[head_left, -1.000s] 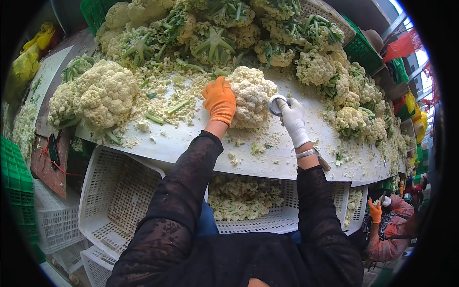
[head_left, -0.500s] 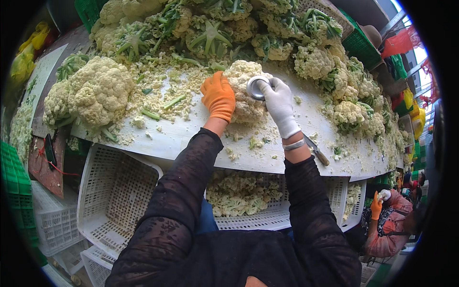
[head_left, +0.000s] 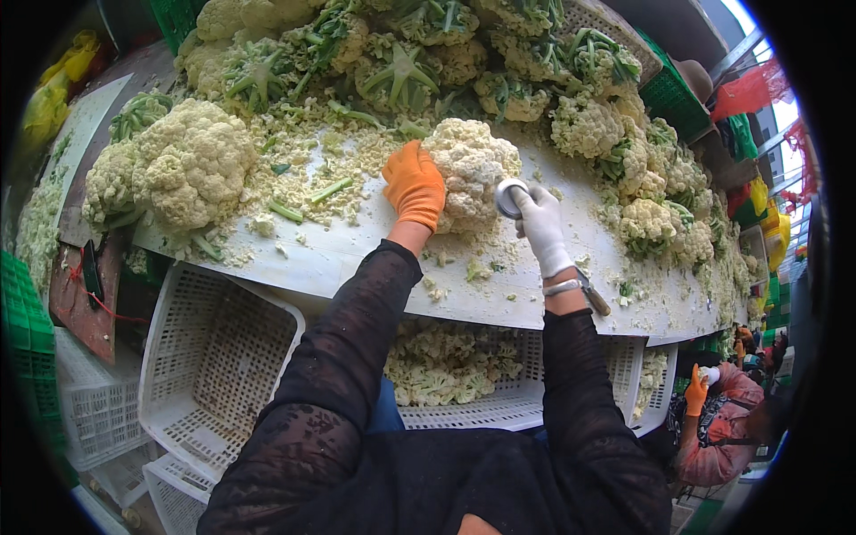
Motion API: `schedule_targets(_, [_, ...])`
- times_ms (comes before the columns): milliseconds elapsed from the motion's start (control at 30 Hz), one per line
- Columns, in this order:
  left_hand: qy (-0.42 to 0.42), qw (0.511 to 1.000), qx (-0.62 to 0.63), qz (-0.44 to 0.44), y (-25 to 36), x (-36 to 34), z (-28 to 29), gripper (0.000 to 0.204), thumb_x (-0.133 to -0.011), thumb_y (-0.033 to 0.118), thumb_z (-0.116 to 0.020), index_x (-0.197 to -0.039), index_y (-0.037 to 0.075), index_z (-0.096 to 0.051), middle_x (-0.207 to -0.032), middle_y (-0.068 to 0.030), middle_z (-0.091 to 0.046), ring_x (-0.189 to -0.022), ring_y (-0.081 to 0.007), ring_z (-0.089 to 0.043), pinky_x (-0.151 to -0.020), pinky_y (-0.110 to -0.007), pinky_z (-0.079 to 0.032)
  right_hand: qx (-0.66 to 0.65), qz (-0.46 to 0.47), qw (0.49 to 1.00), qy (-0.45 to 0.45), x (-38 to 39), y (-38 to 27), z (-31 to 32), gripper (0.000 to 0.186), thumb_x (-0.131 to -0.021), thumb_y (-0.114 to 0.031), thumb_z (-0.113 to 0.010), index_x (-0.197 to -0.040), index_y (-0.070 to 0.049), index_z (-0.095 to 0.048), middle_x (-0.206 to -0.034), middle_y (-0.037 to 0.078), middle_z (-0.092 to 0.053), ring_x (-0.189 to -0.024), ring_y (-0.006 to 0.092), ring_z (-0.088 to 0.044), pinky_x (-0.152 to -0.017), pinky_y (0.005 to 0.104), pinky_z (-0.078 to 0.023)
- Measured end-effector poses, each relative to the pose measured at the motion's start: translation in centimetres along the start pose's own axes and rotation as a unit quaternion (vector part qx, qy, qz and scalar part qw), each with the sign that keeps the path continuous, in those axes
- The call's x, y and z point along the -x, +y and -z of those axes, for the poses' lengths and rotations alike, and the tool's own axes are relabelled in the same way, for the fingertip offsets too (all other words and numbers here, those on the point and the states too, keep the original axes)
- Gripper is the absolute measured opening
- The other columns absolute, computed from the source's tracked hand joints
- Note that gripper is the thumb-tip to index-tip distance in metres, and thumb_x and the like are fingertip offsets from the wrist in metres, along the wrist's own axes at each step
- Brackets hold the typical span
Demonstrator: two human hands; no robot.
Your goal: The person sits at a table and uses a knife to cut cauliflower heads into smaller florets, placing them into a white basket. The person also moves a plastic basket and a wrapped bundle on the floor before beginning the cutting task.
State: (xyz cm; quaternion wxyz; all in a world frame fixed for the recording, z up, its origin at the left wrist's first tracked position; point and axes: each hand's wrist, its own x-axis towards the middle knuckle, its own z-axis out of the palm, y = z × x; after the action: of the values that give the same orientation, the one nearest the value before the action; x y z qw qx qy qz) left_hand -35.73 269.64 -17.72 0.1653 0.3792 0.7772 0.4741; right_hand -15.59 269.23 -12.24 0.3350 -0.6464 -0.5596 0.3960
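Observation:
My left hand (head_left: 415, 189), in an orange glove, is closed against the left side of a cauliflower head (head_left: 473, 174) on the white tabletop (head_left: 357, 254). My right hand (head_left: 543, 230), in a white glove, grips a round metal tool (head_left: 508, 197) with a ring-shaped rim. The tool is by the cauliflower's right side; whether it touches cannot be made out. A knife (head_left: 595, 299) lies on the table beside my right wrist, partly hidden by it. Cut bits and green stem pieces are scattered around the cauliflower.
A big pile of cauliflowers (head_left: 401, 76) rises at the back, continuing along the right. More heads (head_left: 192, 160) sit at left. Below the table edge are a white crate (head_left: 223, 357) and another holding florets (head_left: 446, 370). A co-worker (head_left: 722, 410) is at far right.
My right hand has moved right and down with the metal tool, away from the cauliflower's front. My left hand still holds the cauliflower; the view has shifted slightly.

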Motion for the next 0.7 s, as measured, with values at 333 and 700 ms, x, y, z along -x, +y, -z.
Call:
schedule_targets(333, [-0.092, 0.870, 0.426, 0.231, -7.3, -3.6, 4.0, 0.070, -0.098, 0.055, -0.053, -0.149, 0.008, -0.040, -0.141, -0.0096, -0.057, -0.128, -0.0277, -0.053, -0.089, -0.044, -0.053, -0.002, -0.101, 0.978, 0.181, 1.3, 14.8, 20.1, 0.037, -0.101, -0.026, -0.060, -0.127, 0.001, -0.060, -0.080, 0.005, -0.066, -0.048, 0.0068, -0.052, -0.038, 0.0248, -0.046])
schedule_targets(700, [-0.272, 0.788, 0.473, 0.286, -5.2, -2.3, 3.6, 0.065, -0.096, 0.059, -0.058, -0.135, 0.008, -0.052, -0.121, -0.0106, -0.061, -0.099, -0.0240, -0.061, -0.088, -0.048, -0.052, 0.422, 0.096, 0.897, 0.085, 6.3, 17.0, 18.0, 0.035, -0.093, -0.024, -0.065, -0.124, -0.010, -0.064, -0.124, 0.015, -0.062, -0.115, 0.0381, -0.057, -0.100, 0.0451, -0.046])
